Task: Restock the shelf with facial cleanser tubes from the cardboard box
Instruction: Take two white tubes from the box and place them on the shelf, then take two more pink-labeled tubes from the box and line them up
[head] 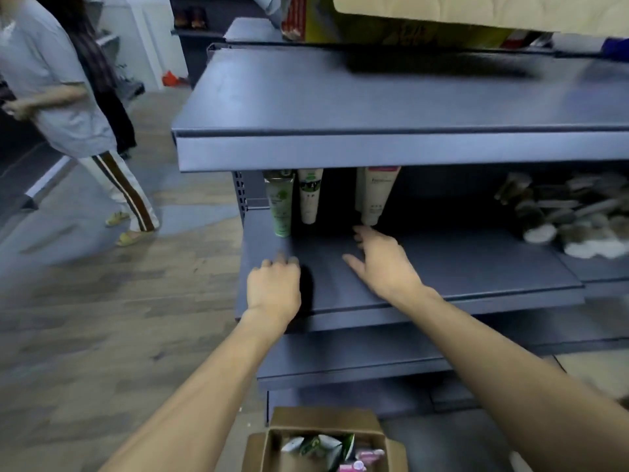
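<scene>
Both hands are out over the middle shelf [459,267] and neither holds a tube. The left hand [274,286] rests near the shelf's left front corner with its fingers curled under, gripping nothing that I can see. The right hand [383,264] reaches farther in, fingers spread and loose, its fingertips [358,230] just short of the cap of a white-and-pink tube [374,195]. That tube stands cap-down toward the back, and to its left stand a white tube [310,195] and a green tube [280,206], with a dark gap between the white pair. The cardboard box [323,444] sits open on the floor just below the arms, with more green and pink tubes [320,446] lying jumbled inside. By my reckoning the step in hand is straightening the row before fetching more. Done well, the right hand nudges the white-and-pink tube left at its base, not its top, so it does not topple, and the left hand steadies the neighbours. At the far right of the shelf lies a blurred heap of pale goods [575,216], and another person [61,97] stands on the wooden floor to the left.
</scene>
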